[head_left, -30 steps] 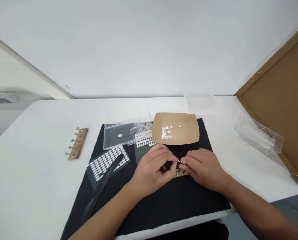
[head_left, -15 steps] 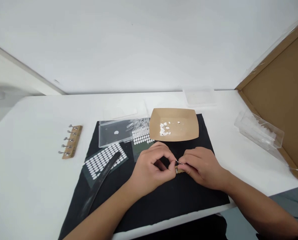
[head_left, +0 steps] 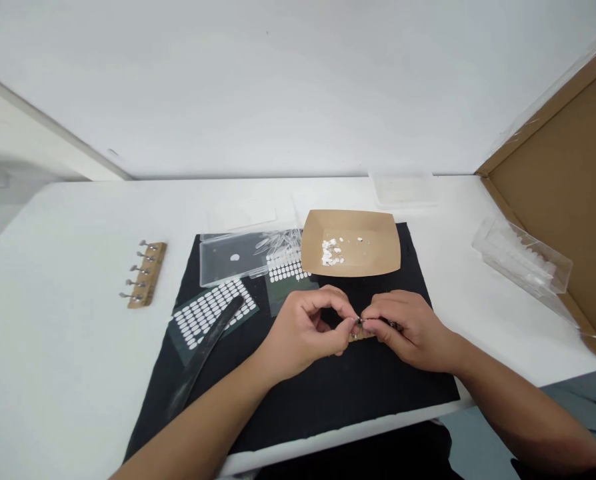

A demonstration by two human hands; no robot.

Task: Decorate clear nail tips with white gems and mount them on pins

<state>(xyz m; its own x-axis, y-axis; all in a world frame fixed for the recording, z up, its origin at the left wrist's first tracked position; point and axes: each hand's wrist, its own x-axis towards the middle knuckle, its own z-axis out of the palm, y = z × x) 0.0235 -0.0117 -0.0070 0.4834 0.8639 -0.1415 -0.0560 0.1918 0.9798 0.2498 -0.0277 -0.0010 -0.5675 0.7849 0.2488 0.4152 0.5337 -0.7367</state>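
Note:
Over the black cloth [head_left: 378, 407], my left hand [head_left: 311, 327] and my right hand [head_left: 408, 327] meet with fingertips nearly touching. Thumb and index finger of my left hand are pinched at a tiny dark and shiny piece. My right hand is closed in a pinch as well; a small dark metallic bit shows along its fingers, too small to name. Just below the fingertips a wooden strip [head_left: 362, 336] shows in part, with a bit of metal on it. The rest of this strip is hidden by my hands.
A cardboard tray [head_left: 378, 260] holds small white pieces. Left are a clear box [head_left: 218, 265] with clear nail tips, sheets of white oval stickers [head_left: 211, 313], a black nail file [head_left: 208, 350] and a wooden strip with metal pegs [head_left: 149, 275]. A clear container [head_left: 528, 257] lies right.
The view has shifted slightly. My fingertips have moved a little to the right, still together, and more of the dark metallic bit shows beside my right fingers.

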